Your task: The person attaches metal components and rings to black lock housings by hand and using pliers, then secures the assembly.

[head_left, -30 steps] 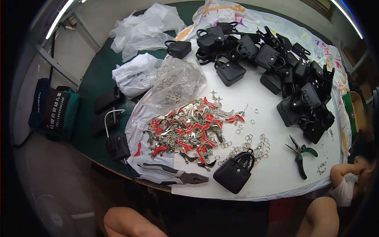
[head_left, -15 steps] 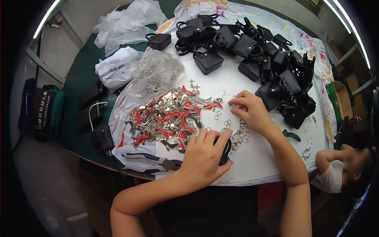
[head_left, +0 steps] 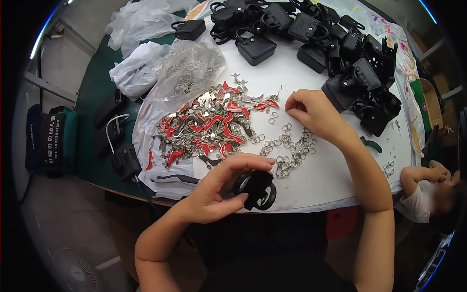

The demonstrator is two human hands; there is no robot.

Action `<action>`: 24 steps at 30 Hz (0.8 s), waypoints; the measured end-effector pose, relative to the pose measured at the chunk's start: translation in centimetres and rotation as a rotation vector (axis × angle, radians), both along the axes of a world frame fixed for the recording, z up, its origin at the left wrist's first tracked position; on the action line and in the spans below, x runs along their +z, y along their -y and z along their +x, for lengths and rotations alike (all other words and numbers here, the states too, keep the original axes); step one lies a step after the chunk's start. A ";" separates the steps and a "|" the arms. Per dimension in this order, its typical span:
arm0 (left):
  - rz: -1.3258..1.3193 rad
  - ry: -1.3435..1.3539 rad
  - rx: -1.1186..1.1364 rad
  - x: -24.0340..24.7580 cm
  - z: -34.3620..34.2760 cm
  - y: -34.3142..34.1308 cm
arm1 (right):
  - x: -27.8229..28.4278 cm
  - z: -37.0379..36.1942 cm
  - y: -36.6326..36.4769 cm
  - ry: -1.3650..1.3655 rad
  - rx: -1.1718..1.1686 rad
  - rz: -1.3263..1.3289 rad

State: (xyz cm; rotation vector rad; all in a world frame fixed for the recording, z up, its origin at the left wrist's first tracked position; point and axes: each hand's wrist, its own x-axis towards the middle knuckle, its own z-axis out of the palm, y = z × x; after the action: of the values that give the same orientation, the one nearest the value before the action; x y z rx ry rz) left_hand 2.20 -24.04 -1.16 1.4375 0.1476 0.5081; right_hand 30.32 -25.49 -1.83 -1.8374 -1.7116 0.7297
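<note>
My left hand (head_left: 209,192) is closed around a small black handbag (head_left: 254,184), seen end-on with its round handles at the right, just above the table's near edge. My right hand (head_left: 316,113) is at the middle of the table with thumb and forefinger pinched together. Whatever is between those fingertips is too small or hidden to make out. Two loose silver rings (head_left: 272,118) lie left of it, and a silver chain (head_left: 304,148) of rings with clasps lies below it. A heap of red, black and silver shoe-shaped charms (head_left: 209,126) spreads to the left.
Several black mini handbags (head_left: 255,48) are piled along the back and right. A clear bag of metal parts (head_left: 189,68) sits behind the charms. Pliers (head_left: 175,180) lie partly hidden by my left hand. A green-handled tool (head_left: 371,144) lies right. Another person (head_left: 423,190) is at the right edge.
My left hand has moved left and turned, showing more of the handbag. The right hand's fingers have come closer together. The whole view has shifted slightly.
</note>
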 end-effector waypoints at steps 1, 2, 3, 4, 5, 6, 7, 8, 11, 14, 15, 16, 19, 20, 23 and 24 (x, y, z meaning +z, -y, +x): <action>0.000 0.000 0.000 -0.1 0.0 0.0 | 0.1 0.0 0.0 0.009 -0.003 -0.006; -0.034 0.006 -0.039 -0.2 0.1 -0.1 | 0.2 0.0 0.1 0.010 -0.003 -0.006; -0.065 0.011 -0.074 -0.2 0.1 -0.1 | 0.3 -0.1 0.1 0.018 0.001 0.025; -0.063 0.011 -0.068 -0.3 0.1 0.0 | 0.4 -0.2 0.1 0.026 0.005 0.057; -0.075 0.008 -0.111 -0.4 0.2 0.1 | 0.4 -0.2 0.0 0.026 0.011 0.059; -0.088 0.007 -0.154 -0.5 0.3 0.1 | 0.3 -0.2 -0.1 0.024 0.019 0.062; -0.086 0.009 -0.147 -0.4 0.3 0.0 | 0.2 -0.1 -0.1 0.021 0.027 0.065; -0.018 -0.013 -0.186 -0.2 0.4 -0.2 | 0.2 -0.1 -0.2 0.023 0.036 0.066; 0.014 -0.045 -0.169 2.1 0.6 -0.3 | 0.0 -0.1 -0.6 0.069 0.070 0.035; 0.063 0.112 -0.006 5.6 0.4 0.0 | 0.0 -0.4 -0.2 0.074 0.079 0.063; 0.054 0.156 0.014 6.8 0.1 0.5 | 0.0 -0.8 -0.1 0.024 0.037 0.086; 0.027 0.214 0.016 7.6 0.2 0.9 | 0.0 -1.0 0.2 -0.016 -0.011 0.102; -0.007 0.325 0.038 9.8 0.0 2.2 | 1.1 -1.9 1.6 -0.107 -0.066 0.181; -0.003 0.338 0.060 10.3 -0.3 2.7 | 0.9 -2.3 1.7 -0.140 -0.046 0.205; 0.011 0.396 0.106 11.0 -1.1 3.3 | 1.4 -2.8 2.2 -0.145 -0.034 0.261; 0.016 0.411 0.117 11.0 -1.1 3.4 | 1.0 -2.9 2.3 -0.153 -0.032 0.311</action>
State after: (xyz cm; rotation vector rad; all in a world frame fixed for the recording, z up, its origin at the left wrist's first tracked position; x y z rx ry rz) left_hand 1.06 -27.46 9.89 1.3155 -0.1021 0.8910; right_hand 27.43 -27.78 -0.82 -1.5523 -1.5921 0.5405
